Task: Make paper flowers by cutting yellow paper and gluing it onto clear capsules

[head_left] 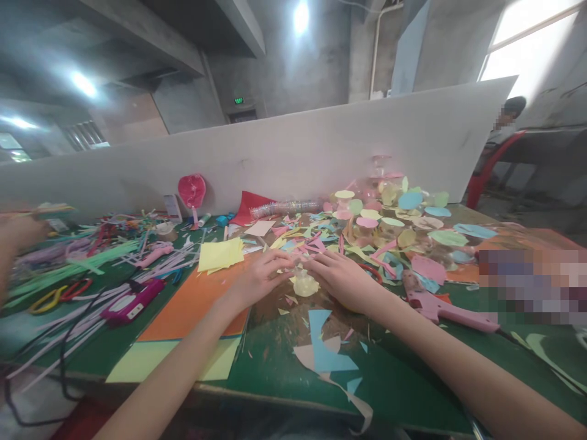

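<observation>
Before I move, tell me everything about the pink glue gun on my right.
The pink glue gun looks plastic, its front end mottled brown. It lies on its side on the green table, right of your right hand, handle pointing rightward, with a dark cord leaving the handle. Nobody holds it.

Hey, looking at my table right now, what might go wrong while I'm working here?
The pink glue gun lies close beside your right forearm; if it's hot, brushing its tip could burn you.

The small pale yellow piece at your fingertips might slip among the paper scraps.

Reaching forward could knock the crowded paper discs.
</observation>
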Tool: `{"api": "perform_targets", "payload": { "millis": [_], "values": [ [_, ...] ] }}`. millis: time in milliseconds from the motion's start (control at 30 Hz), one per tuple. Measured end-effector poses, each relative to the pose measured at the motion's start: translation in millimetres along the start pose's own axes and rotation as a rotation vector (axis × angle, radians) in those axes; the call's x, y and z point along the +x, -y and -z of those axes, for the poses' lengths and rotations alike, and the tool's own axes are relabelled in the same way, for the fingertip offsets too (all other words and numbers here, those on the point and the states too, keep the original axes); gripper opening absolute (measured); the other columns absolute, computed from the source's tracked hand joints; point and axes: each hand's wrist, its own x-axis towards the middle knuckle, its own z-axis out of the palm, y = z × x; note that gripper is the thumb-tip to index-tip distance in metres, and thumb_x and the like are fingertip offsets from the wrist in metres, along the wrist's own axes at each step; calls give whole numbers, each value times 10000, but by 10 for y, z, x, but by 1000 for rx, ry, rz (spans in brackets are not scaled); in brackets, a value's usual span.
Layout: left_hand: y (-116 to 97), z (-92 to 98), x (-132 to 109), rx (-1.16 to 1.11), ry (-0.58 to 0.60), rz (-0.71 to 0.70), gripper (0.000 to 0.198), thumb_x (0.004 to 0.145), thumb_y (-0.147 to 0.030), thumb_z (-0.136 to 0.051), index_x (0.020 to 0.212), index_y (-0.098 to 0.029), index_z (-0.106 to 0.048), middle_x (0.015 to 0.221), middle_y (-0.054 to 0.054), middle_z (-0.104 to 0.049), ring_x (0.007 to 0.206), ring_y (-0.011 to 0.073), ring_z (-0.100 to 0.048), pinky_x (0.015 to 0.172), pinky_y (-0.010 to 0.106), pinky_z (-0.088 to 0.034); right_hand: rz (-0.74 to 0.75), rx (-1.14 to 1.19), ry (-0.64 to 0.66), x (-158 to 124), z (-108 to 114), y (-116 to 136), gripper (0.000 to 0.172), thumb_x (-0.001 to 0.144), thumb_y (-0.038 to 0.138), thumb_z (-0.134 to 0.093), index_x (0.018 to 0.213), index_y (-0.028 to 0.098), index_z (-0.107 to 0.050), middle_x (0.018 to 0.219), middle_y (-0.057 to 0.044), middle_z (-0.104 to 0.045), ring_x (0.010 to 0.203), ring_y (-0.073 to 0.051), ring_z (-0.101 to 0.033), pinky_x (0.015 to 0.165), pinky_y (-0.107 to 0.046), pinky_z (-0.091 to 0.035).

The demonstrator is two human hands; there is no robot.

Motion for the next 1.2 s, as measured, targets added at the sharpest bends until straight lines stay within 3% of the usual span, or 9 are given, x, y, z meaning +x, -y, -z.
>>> {"api": "perform_targets", "payload": {
  "millis": [300,533,933,1200],
  "values": [
    [50,18,-22,-42,3,-19,175,937,-180,-555,1053,-240,-671,1004,61,-665,946,162,-628,810,296,-523,-16,-8,58,24,43,31,197,995,147,-418,1045,156,-609,923,-91,-645,988,-230,-597,871,-370,-486],
    [65,24,-19,-78,12,-27,190,938,-135,-541,1044,-227,-669,1001,58,-666,940,153,-617,801,276,-503,-1,-11,75,18,38,14,202,966,88,-438,1075,132,-603,928,-97,-641,962,-229,-577,860,-366,-482],
    [-8,51,8,-114,81,139,213,978,-231,-469,997,-225,-681,974,56,-670,948,170,-615,815,293,-504,-2,-9,93,23,66,23,253,900,11,-481,1078,141,-606,941,-99,-650,978,-236,-574,879,-379,-473],
    [-155,58,94,-154,65,222,230,994,-279,-441,904,-194,-635,906,45,-621,896,166,-591,817,290,-471,5,-16,82,24,57,13,299,873,-19,-477,1101,138,-592,945,-99,-651,970,-237,-576,862,-372,-484]
  ]
}}
